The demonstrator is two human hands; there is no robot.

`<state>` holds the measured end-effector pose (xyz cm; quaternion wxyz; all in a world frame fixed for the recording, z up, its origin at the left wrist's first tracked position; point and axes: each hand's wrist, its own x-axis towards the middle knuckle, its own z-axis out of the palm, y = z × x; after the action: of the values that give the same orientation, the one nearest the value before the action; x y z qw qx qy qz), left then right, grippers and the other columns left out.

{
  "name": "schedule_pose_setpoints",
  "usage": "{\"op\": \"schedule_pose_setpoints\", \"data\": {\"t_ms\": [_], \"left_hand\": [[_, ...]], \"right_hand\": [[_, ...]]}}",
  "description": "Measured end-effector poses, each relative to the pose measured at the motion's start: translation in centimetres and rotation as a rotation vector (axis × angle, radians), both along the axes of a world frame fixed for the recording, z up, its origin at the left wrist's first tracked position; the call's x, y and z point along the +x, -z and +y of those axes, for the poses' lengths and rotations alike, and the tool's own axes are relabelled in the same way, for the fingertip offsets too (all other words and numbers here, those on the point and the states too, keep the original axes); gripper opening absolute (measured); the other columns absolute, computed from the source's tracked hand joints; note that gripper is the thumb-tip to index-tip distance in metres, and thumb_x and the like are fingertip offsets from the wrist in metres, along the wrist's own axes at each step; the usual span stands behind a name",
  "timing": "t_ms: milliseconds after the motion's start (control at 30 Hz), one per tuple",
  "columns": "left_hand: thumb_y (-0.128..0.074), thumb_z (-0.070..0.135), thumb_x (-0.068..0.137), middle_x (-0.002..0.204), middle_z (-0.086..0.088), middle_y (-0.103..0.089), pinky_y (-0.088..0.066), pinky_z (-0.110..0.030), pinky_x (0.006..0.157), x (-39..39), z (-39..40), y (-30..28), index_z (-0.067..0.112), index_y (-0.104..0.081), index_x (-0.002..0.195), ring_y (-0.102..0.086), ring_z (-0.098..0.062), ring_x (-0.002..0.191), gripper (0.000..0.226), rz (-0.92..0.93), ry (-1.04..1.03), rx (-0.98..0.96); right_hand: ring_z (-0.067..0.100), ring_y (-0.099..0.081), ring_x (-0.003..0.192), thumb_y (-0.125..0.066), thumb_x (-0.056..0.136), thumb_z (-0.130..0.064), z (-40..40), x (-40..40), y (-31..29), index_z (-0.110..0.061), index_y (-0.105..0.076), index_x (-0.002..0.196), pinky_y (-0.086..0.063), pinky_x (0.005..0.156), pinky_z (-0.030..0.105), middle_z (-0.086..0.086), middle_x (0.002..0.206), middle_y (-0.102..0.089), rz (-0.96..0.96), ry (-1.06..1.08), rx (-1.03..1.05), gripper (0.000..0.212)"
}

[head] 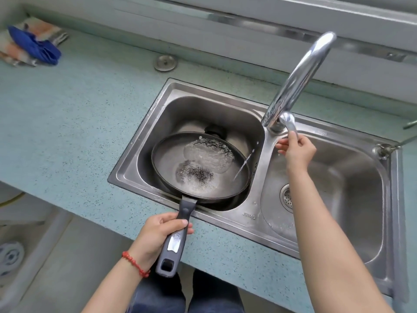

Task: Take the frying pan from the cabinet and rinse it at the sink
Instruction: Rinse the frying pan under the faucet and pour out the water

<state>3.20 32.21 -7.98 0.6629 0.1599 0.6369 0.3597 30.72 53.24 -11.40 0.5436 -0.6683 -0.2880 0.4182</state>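
Observation:
A dark frying pan (pixel 171 163) lies tilted over the left basin of a steel double sink (pixel 255 195), with water and bubbles pooled inside it. My left hand (pixel 158 233) grips the pan's grey handle (pixel 176 240) just past the sink's front rim. My right hand (pixel 295 150) holds the lever of the chrome tap (pixel 300 75) between the two basins. A thin stream of water falls onto the pan's right edge.
A speckled blue-green counter (pixel 79 123) surrounds the sink. Blue and patterned cloths (pixel 33 46) lie at its far left corner, and a round steel cap (pixel 165 62) sits behind the sink. The right basin has a drain strainer (pixel 287 197). A window frame runs along the back.

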Motion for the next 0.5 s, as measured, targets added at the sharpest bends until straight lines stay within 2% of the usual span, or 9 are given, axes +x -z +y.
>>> {"op": "schedule_pose_setpoints", "data": {"t_ms": [167, 333, 500], "left_hand": [[-0.065, 0.001, 0.074, 0.078, -0.016, -0.075, -0.058, -0.025, 0.06, 0.0, -0.1, 0.0, 0.006, -0.073, 0.067, -0.072, -0.023, 0.073, 0.012, -0.001, 0.015, 0.006], [-0.065, -0.001, 0.075, 0.076, -0.016, -0.074, -0.058, -0.026, 0.058, 0.1, 0.0, -0.2, 0.0, -0.068, 0.077, -0.071, -0.021, 0.069, 0.003, -0.011, -0.001, 0.005], [-0.065, -0.001, 0.075, 0.072, -0.014, -0.074, -0.058, -0.025, 0.057, 0.1, 0.1, -0.1, -0.001, -0.066, 0.077, -0.071, -0.02, 0.066, 0.002, -0.014, 0.013, 0.018]], "right_hand": [[0.004, -0.056, 0.035, -0.048, 0.093, -0.015, -0.1, -2.6, 0.2, -0.012, -0.049, 0.062, -0.046, 0.039, 0.017, 0.007, 0.058, -0.056, 0.034, 0.033, -0.01, 0.031], [0.004, -0.055, 0.033, -0.046, 0.094, -0.015, 0.0, -4.1, -0.1, -0.012, -0.05, 0.064, -0.045, 0.038, 0.016, 0.009, 0.057, -0.057, 0.086, 0.055, -0.026, 0.03], [0.005, -0.056, 0.034, -0.048, 0.093, -0.02, -0.7, -4.0, -0.5, -0.012, -0.051, 0.065, -0.045, 0.039, 0.016, 0.008, 0.058, -0.058, 0.06, 0.035, -0.074, 0.029]]}}
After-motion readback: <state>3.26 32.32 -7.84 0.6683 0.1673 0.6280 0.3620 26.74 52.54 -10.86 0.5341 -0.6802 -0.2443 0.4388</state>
